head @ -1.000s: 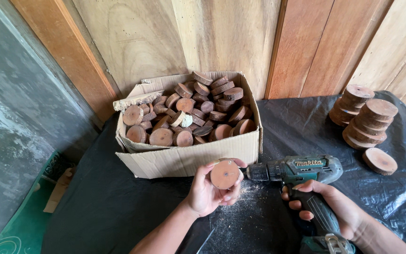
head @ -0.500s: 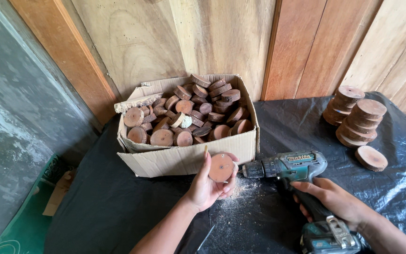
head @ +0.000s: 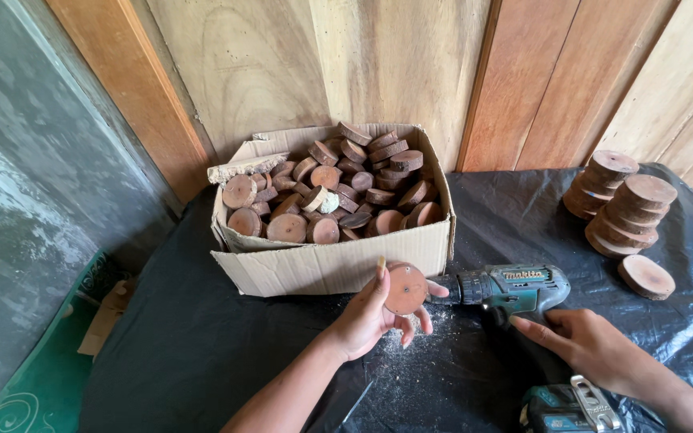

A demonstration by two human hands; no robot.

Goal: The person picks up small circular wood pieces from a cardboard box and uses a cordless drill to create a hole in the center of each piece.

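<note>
Lying mostly hidden behind the wood disc [head: 405, 289]: the drill bit, with only the chuck showing at centre frame. Running off the lower edge: both forearms and the battery base of the cordless drill [head: 515, 290]. Hard to make out: how far the bit is entering the wood. Gripping the disc on edge at lower centre, the left hand [head: 370, 317], thumb raised along the rim, fingers curling behind, palm facing right. Clenching the drill handle at lower right, the right hand [head: 595, 346], forefinger extending toward the body. Sitting just behind the disc: a cardboard box [head: 330, 269] packed with similar slices. Standing at upper right: stacked discs [head: 621, 204] on black sheeting [head: 186, 345], pale sawdust [head: 419, 333] scattering beneath the hand.
</note>
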